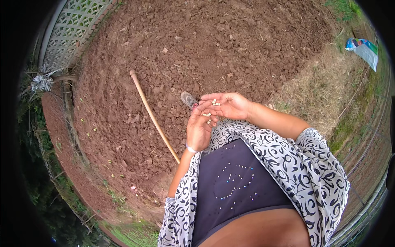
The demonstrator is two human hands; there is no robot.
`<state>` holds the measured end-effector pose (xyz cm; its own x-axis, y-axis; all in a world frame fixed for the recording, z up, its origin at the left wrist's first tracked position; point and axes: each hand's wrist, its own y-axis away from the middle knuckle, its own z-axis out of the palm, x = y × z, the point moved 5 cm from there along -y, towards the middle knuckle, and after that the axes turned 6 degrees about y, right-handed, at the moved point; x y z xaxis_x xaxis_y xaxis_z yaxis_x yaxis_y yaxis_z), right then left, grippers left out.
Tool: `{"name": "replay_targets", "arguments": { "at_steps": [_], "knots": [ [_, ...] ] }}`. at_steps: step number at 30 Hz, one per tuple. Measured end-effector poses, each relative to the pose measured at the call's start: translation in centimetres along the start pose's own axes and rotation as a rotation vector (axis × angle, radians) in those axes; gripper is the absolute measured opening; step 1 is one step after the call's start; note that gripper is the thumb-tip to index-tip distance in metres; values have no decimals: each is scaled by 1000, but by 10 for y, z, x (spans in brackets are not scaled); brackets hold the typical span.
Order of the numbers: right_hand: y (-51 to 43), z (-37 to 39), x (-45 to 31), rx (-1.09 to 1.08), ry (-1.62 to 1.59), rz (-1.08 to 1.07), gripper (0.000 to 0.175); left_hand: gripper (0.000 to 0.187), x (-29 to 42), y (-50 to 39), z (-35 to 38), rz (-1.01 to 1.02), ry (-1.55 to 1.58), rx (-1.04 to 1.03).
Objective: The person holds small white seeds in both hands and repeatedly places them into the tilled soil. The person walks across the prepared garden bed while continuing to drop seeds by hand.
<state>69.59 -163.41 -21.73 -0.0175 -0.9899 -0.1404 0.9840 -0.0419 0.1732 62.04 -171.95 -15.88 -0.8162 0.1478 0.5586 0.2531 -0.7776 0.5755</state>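
My left hand [200, 125] is cupped with several pale round seeds [209, 118] on its fingers. Close against it, my right hand [230, 105] lies palm up, its fingers pointing left, and holds more pale seeds [216, 102] in the palm. The fingertips of the two hands overlap or touch. Left of them a long wooden pole [151, 115] slants across the tilled soil [197, 61]; its lower end is hidden behind my left forearm. A shoe [189, 99] shows just beyond my fingers.
A lattice wall [74, 31] with a brick edge stands at upper left, near a tied bundle of strips [42, 82]. Dry grass [311, 89] covers the ground at right. A printed plastic bag [364, 51] lies at far upper right, and wire fencing runs along the right rim.
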Motion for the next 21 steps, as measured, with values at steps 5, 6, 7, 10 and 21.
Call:
{"name": "replay_targets", "arguments": {
  "at_steps": [5, 6, 7, 10, 21],
  "knots": [
    [1, 2, -6, 3, -11, -11, 56, 29, 5, -4, -22, -63, 380, 88],
    [1, 3, -8, -3, -23, -11, 56, 29, 8, -4, -18, -58, 353, 96],
    [0, 3, -10, 3, -17, -12, 54, 29, 11, -4, -15, -53, 326, 103],
    [1, 6, -15, 21, 24, -20, 49, 27, 13, -3, -4, -66, 259, 35],
    [1, 1, -20, 31, 91, -65, 47, 31, 13, -8, -1, -88, 219, -48]
  ]
}}
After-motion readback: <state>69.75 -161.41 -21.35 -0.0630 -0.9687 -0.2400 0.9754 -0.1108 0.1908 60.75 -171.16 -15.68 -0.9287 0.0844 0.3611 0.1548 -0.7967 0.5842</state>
